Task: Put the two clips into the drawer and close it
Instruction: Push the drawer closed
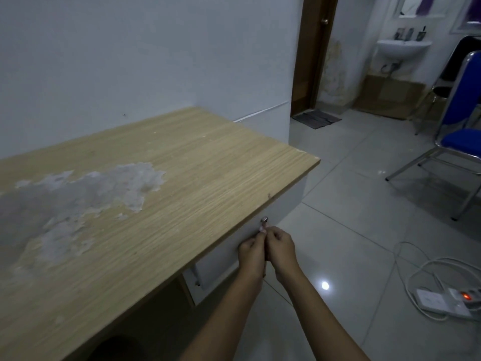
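Note:
A white drawer (221, 259) hangs under the front edge of the wooden desk (182, 178), its front about flush with the desk edge. A small metal lock (264, 219) sits near the top of the drawer front. My left hand (251, 252) and my right hand (281, 250) are pressed side by side against the drawer front just below the lock. Their fingers curl onto the front, and whatever they grip there is hidden behind them. No clips are in sight, and the inside of the drawer is hidden.
The desk top has a large patch of peeled grey-white surface (78, 199) on the left. A blue chair (458, 136) stands at the right. A white power strip (447, 299) with cables lies on the tiled floor. A doorway and a sink lie beyond.

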